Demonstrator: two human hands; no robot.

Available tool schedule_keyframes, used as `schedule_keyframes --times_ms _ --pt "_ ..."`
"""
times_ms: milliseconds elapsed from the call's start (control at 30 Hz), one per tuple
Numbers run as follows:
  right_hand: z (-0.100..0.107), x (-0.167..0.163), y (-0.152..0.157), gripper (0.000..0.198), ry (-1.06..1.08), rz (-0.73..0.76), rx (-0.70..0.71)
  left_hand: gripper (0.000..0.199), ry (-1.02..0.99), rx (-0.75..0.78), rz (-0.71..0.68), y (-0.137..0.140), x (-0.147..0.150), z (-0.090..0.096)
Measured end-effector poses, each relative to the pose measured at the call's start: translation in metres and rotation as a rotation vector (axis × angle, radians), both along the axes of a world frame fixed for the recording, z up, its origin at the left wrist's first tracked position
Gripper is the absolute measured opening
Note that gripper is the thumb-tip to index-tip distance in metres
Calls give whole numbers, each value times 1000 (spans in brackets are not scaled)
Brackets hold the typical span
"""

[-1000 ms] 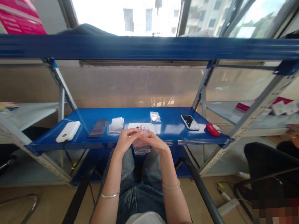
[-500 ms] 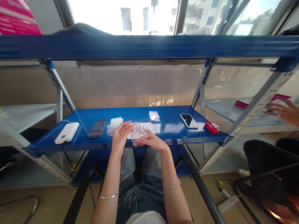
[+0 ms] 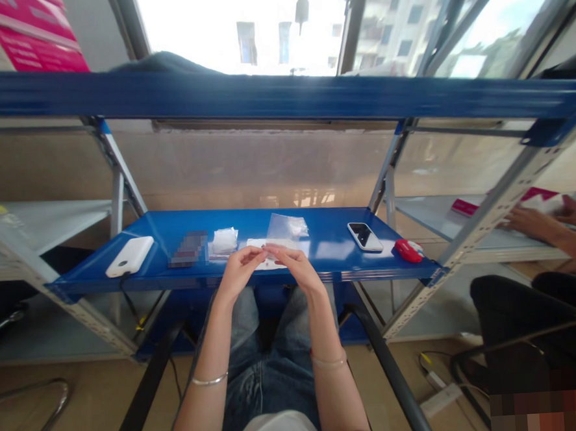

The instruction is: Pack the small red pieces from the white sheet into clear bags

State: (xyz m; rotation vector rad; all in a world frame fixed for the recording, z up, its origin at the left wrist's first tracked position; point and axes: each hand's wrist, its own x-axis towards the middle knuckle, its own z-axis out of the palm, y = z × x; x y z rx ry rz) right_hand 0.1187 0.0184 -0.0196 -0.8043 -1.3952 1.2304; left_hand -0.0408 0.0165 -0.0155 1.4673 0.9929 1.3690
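My left hand (image 3: 240, 272) and my right hand (image 3: 294, 270) meet fingertip to fingertip just above the front of the blue shelf (image 3: 334, 255). The pinched fingers hover over a white sheet with small red pieces (image 3: 290, 246) lying flat on the shelf. Whether anything small sits between the fingertips is too fine to see. Behind the sheet, a clear plastic bag (image 3: 287, 227) lies loose on the shelf, free of both hands. Both wrists wear thin bracelets.
On the shelf lie a white power bank (image 3: 129, 256), a stack of small white packets (image 3: 224, 240), a phone (image 3: 366, 236) and a red object (image 3: 408, 250). A co-worker's hands (image 3: 537, 222) rest on the neighbouring shelf at right, beside a black chair (image 3: 519, 318).
The clear bag that hung from both hands has been lifted and let go at the back of the shelf. My hands have come together over the white sheet.
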Motion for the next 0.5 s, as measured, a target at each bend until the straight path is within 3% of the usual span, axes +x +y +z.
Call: schedule_keyframes --times_ms 200,500 --pt "-6 7 5 29 87 -81 -16 27 2 52 154 0 -4 2" --pt "-9 20 11 23 95 -167 -23 27 60 89 203 3 -8 -1"
